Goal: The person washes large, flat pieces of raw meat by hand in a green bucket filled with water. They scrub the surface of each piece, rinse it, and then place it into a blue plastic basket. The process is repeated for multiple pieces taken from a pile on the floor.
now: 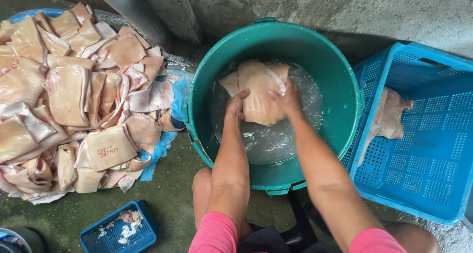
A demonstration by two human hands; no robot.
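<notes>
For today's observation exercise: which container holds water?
The round green tub, where both hands press a pale slab; the two blue baskets are dry and perforated.

Tub [207, 80] at centre, water in it; both hands [235, 107] [287, 101] on a skin piece [258, 93] in the water. Skin pile [74, 95] left of tub. Crate [433, 184] right, one piece [389, 117] inside. Small tray [98, 236] before the pile.

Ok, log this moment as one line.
left hand: grips pork skin | right hand: grips it too | in water, green tub | blue crate: one piece
</notes>
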